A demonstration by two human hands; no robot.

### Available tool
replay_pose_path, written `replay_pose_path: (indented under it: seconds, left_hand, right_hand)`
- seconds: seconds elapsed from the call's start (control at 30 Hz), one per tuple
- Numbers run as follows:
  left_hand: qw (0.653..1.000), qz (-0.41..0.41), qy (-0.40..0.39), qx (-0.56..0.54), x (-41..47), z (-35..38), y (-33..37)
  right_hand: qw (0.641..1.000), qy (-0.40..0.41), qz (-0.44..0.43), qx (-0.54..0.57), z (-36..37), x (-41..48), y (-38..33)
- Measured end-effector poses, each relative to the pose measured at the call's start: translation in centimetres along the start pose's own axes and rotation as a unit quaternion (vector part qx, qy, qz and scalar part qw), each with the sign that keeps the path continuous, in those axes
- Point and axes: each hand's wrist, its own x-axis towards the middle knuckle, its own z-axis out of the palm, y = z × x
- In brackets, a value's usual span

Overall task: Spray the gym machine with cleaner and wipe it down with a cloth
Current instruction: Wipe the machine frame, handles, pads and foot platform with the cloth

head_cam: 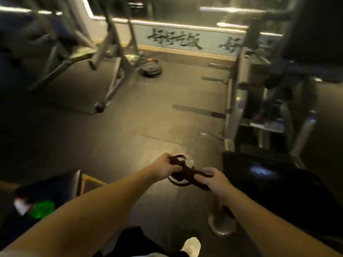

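Observation:
Both my hands hold a dark cloth (187,172) stretched between them, low in the middle of the view. My left hand (163,168) grips its upper left end and my right hand (211,179) grips its lower right end. Under the cloth a round metal foot (176,180) of a machine shows on the floor. The gym machine (259,108), with a grey metal frame and black pads, stands to the right. Its black seat pad (259,169) lies just right of my right hand. No spray bottle shows clearly.
Another machine's frame (111,71) stands at the back left. A stack of weight plates (150,68) lies on the dark floor near the white wall with black lettering. A dark bin with green and white items (40,208) sits at lower left. My shoe (192,244) shows below.

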Motion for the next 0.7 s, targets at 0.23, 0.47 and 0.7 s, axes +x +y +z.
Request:
replay_pose_path:
  seconds: [0.23, 0.47, 0.7]
  left_hand:
    - [0.998, -0.044, 0.042, 0.022, -8.1, -6.1, -15.3]
    - [0.968, -0.182, 0.168, 0.049, -17.7, -7.2, -32.0]
    - [0.93, -0.266, 0.208, -0.147, -19.3, -3.4, -40.8]
  right_hand:
    - [0.895, -0.154, -0.102, -0.406, 15.5, -0.8, -3.6]
    - [0.853, -0.219, -0.078, -0.466, 30.9, -5.0, -1.6]
    - [0.917, -0.237, 0.112, -0.302, 40.9, -4.0, 6.1]
